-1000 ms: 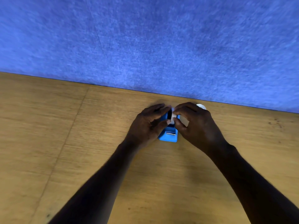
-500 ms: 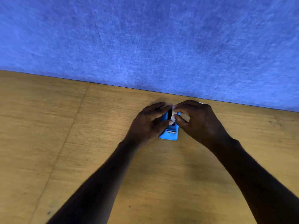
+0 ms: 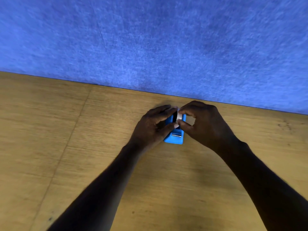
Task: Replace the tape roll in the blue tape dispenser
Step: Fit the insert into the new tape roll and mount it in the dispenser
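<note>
The blue tape dispenser point(image 3: 175, 138) stands on the wooden table point(image 3: 66, 147), its metal cutter end facing me. A tape roll point(image 3: 179, 116) with a dark core sits upright in the dispenser's cradle. My left hand point(image 3: 155, 125) wraps the dispenser's left side, thumb and forefinger at the roll. My right hand point(image 3: 205, 124) pinches the roll from the right with thumb and forefinger. The far half of the dispenser is hidden by both hands.
A blue felt wall panel point(image 3: 150, 47) rises right behind the table's far edge, close to my hands. A seam runs diagonally across the wooden table on the left. Dark specks mark the wood at the right.
Both hands stay on the roll and dispenser. A white object beyond my right hand, seen one second ago, is now hidden. The fingers have shifted only slightly.
</note>
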